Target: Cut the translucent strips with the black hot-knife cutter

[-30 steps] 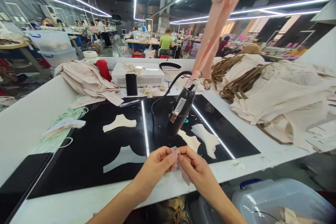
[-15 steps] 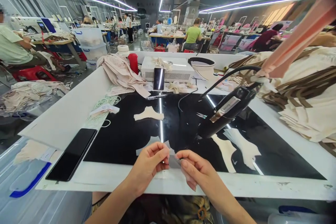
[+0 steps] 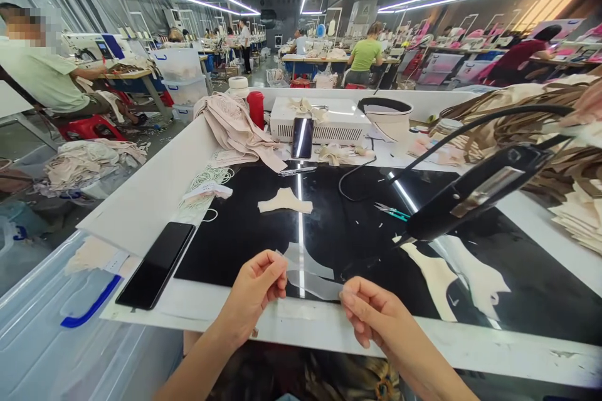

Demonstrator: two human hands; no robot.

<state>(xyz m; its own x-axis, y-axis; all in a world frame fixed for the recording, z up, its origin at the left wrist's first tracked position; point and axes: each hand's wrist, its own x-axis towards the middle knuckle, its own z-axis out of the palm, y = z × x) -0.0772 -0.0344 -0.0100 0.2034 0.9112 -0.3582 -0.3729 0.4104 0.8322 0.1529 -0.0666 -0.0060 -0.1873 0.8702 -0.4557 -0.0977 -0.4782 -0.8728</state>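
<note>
A thin translucent piece is stretched between my two hands, just above the front edge of the black board. My left hand pinches its left end, and my right hand pinches its right end. Behind it a similar translucent piece lies on the board. Farther back is a cream cut piece. To the right lie another cream piece and a whitish piece, partly beneath a black handheld tool that hangs over the board.
A dark phone lies at the left, near light green cord. Small scissors rest beside the tool. At the back stand a white box and an upright phone. Fabric strips are heaped at the right; people sit farther off.
My hands have moved apart, and the translucent piece now spans between them. The view has turned, so the tabletop appears shifted. The black tool hangs farther right and more tilted.
</note>
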